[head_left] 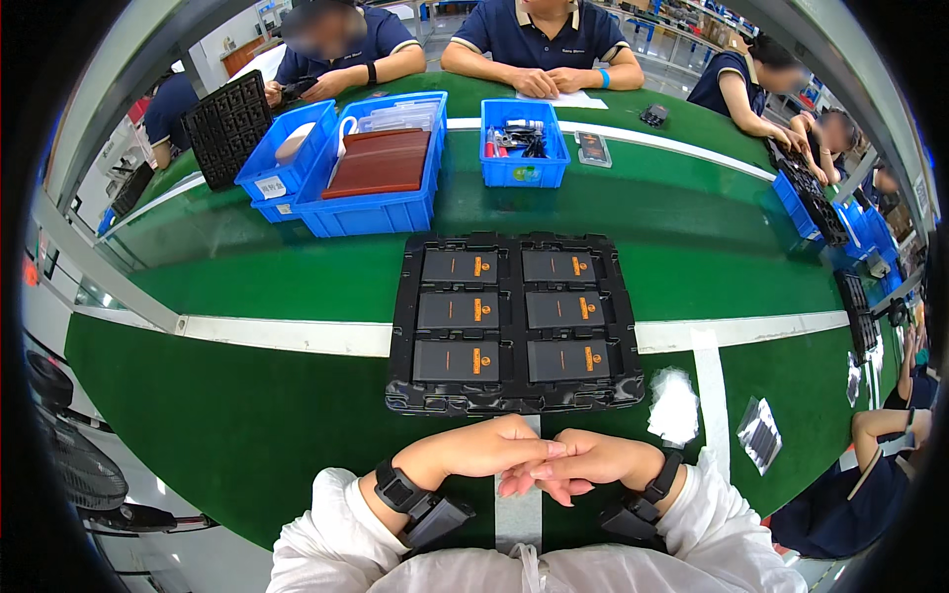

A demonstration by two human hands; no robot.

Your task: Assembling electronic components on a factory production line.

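Green tbl (247, 415): L hand (509, 445) touching R hand (598, 458) (blk tray (513, 341) beyond).

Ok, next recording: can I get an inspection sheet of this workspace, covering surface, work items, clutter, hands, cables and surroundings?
Surface: green tabletop with white strips across it.
Work items: black tray holding six dark flat pieces with orange markings, two columns of three.
Clutter: clear plastic packaging and a bag of dark strips right of the tray; blue bins beyond it.
Hands: left hand and right hand meet before the tray's near edge, fingers overlapping; no object visible in either.
Cables: dark cord-like item in the small blue bin; too small to confirm.
Surroundings: co-workers around the table; fans at left.
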